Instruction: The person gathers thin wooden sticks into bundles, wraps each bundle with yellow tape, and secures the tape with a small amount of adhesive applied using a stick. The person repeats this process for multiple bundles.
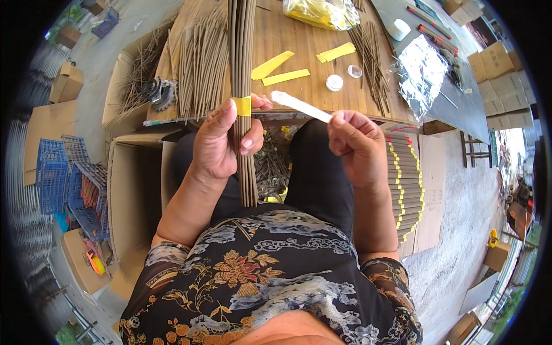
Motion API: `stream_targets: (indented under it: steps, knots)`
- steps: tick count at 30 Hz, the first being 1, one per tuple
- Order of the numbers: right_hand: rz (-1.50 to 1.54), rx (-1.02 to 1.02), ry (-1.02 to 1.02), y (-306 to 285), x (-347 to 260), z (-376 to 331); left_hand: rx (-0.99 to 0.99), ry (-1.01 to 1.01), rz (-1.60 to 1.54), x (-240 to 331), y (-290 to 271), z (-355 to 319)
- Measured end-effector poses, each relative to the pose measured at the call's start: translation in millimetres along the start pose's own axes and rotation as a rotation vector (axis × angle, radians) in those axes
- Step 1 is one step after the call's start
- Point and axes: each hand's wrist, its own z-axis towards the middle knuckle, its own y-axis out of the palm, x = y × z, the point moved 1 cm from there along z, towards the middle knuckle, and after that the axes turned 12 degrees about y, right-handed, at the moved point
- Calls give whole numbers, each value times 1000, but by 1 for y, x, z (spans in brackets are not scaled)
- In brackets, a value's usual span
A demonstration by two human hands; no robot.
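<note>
My left hand [215,141] is closed round a bundle of thin brown incense sticks [242,52], held upright over the near table edge. A yellow paper band [242,106] lies across the bundle beneath my left thumb. In my right hand [359,141], thumb and fingers pinch a flat white spatula [305,106]. Its tip, which carries a whitish lump, points left and is close to my left fingertips, just right of the band. Beyond it on the table are yellow paper strips [286,77], a small round white tub [334,83] and a clear round lid [355,71].
Loose incense sticks [198,57] cover the wooden table's left side; more [371,63] lie at right. A yellow-filled plastic bag [322,12] sits at the back, crumpled silver foil [422,72] at far right. An open cardboard box [135,195] stands left, yellow-banded bundles [405,184] right.
</note>
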Motion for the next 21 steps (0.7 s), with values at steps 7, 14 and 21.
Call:
stream_targets:
  steps: [7,14,21]
  knots:
    - [-81,-100,-12,26,6,-12,-46,6,-79,10,12,-16]
    - [-70,-188,43,40,12,-24,-76,30,-14,14,22,-27]
    - [-12,-204,84,51,16,-30,-146,46,-90,15,24,-33]
